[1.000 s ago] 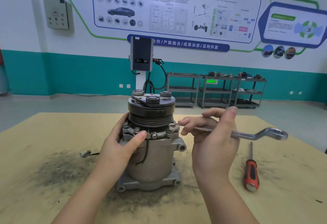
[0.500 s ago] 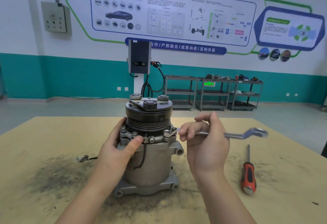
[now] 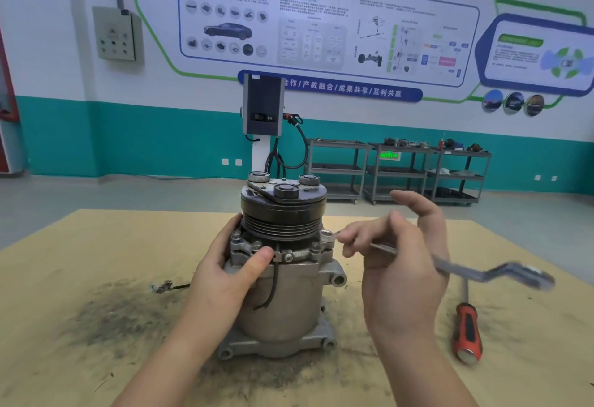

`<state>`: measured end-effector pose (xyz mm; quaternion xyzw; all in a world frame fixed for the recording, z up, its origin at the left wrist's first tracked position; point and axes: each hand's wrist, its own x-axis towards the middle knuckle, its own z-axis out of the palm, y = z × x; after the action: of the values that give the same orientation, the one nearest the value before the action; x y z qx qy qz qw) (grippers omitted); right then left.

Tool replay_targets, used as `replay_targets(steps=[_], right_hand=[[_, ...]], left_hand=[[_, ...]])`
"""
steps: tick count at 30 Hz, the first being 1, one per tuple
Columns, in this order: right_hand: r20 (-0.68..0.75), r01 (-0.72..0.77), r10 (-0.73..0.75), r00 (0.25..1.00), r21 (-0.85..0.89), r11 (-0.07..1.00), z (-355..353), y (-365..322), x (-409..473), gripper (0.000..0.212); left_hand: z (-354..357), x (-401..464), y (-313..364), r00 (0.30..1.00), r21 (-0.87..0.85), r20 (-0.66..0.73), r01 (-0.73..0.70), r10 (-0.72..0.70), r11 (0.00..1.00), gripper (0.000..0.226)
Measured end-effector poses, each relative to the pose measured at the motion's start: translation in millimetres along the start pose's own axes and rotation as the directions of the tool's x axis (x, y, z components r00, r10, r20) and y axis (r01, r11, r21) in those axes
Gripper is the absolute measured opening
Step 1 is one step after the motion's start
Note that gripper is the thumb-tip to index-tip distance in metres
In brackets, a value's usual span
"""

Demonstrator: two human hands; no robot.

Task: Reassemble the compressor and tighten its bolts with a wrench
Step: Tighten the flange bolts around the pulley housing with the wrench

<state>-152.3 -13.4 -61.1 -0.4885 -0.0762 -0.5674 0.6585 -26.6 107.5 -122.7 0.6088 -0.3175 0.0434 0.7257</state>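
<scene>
A grey metal compressor stands upright on the yellow table, its black grooved pulley on top. My left hand grips its upper left side, thumb across the front flange. My right hand holds a double-ended ring wrench by the shaft. The wrench's near ring end sits at a bolt on the right of the compressor's flange. Its far end sticks out to the right, blurred.
A red and black screwdriver lies on the table to the right of the compressor. A small connector on a black wire lies to the left. Dark grime marks the table around the compressor's base. Shelving carts stand far behind.
My right hand has brought the wrench left and down, so its near ring end now sits at the bolt on the flange's right. My left hand keeps its grip.
</scene>
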Motion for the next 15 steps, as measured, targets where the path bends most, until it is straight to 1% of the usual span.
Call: replay_targets(steps=[2, 4, 9, 12, 14, 15], right_hand=[[-0.042, -0.128, 0.132, 0.990, 0.087, 0.988, -4, 4, 6, 0.028], [-0.047, -0.208, 0.215, 0.976, 0.128, 0.970, -6, 10, 7, 0.030], [0.032, -0.314, 0.315, 0.949, 0.202, 0.928, -11, 13, 17, 0.026], [0.081, -0.418, 0.412, 0.908, 0.261, 0.870, -15, 13, 24, 0.025], [0.066, -0.457, 0.459, 0.886, 0.301, 0.837, -17, 16, 26, 0.025], [0.041, -0.453, 0.465, 0.885, 0.315, 0.834, -16, 17, 25, 0.025]], left_hand=[[0, 0, 1, 1.000, -0.003, -0.005, -0.001, 0.001, 1.000, 0.054], [1, 0, 2, 1.000, 0.000, -0.007, -0.004, 0.004, 1.000, 0.054], [1, -1, 3, 1.000, 0.003, -0.003, 0.007, -0.007, 1.000, 0.053], [0, -2, 5, 1.000, 0.038, 0.015, 0.015, -0.015, 0.999, 0.046], [1, -2, 5, 1.000, 0.039, 0.020, 0.009, -0.010, 0.999, 0.041], [1, -2, 5, 1.000, 0.031, 0.021, 0.007, -0.008, 1.000, 0.040]])
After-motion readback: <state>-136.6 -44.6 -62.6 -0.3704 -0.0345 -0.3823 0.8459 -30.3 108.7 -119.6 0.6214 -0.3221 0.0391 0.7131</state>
